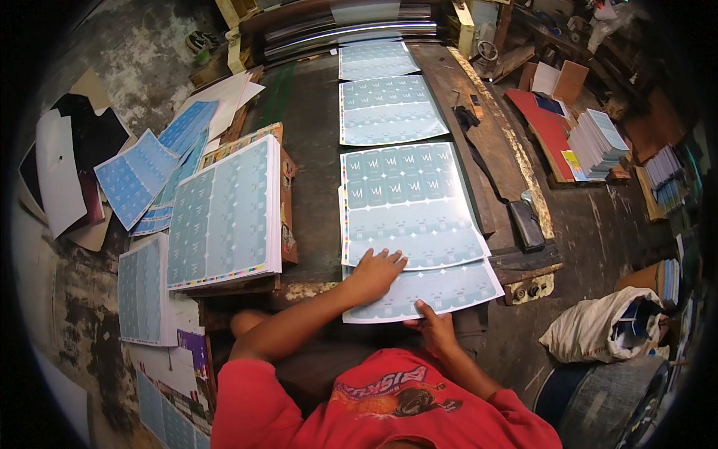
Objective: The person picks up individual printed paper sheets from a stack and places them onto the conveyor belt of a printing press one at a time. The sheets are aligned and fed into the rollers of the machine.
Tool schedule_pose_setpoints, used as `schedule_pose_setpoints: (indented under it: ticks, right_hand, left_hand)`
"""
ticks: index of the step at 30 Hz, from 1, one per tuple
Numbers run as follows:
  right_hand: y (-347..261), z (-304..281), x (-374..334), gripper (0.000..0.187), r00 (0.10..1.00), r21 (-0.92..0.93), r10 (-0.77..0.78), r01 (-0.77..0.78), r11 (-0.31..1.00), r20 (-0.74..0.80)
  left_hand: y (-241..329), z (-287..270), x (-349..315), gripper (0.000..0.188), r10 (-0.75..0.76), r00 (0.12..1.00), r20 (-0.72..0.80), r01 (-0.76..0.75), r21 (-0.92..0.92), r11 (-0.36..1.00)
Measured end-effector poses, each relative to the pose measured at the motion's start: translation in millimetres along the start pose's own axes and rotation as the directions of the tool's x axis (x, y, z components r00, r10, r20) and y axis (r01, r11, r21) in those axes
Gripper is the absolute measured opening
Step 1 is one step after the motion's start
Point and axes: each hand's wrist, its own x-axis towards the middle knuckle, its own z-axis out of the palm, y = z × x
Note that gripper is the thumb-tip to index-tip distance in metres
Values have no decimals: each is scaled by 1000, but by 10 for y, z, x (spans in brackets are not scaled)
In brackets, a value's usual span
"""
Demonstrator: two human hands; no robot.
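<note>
My left hand (376, 275) lies flat with fingers spread, across the near edge of a pale blue printed sheet (407, 217). Beneath that sheet's near end, a lower printed sheet (456, 286) sticks out toward me over the table's front edge. My right hand (434, 329) pinches the lower sheet's near edge, thumb on top and fingers hidden underneath. Farther along the table, another printed sheet (389, 111) lies in line, and a far sheet (374, 61) reaches toward the metal rollers (351, 34) of a machine.
A thick stack of printed sheets (224, 213) stands at the table's left, with a lower stack (142, 292) beside it. Loose blue sheets (138, 176) lie farther left. On the right are a black strap (486, 161), a control box (529, 290), a white sack (598, 325) and a drum (606, 396).
</note>
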Motion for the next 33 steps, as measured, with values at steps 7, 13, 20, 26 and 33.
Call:
schedule_pose_setpoints:
  ticks: [7, 13, 20, 26, 33]
  right_hand:
    - [-49, 22, -183, 49, 1000, -1, 11, -11, 1000, -27]
    - [-66, 47, -275, 49, 1000, 21, 13, -13, 1000, 5]
    - [-77, 60, -427, 47, 999, 41, 20, -22, 999, 33]
    - [-11, -55, -563, 46, 996, 68, 69, -73, 995, 56]
    - [-63, -36, -698, 45, 992, 149, 113, -120, 981, 55]
  left_hand:
    - [-309, -71, 339, 53, -43, 999, -7, 43, 20, 999]
    - [-561, -66, 605, 54, -69, 996, -59, 71, 34, 997]
    - [-852, -141, 926, 57, -150, 988, -32, 151, 38, 988]
    - [-1104, -216, 1159, 67, -307, 950, -57, 311, 68, 948]
    - [-301, -344, 687, 107, -51, 973, 225, 96, -189, 977]
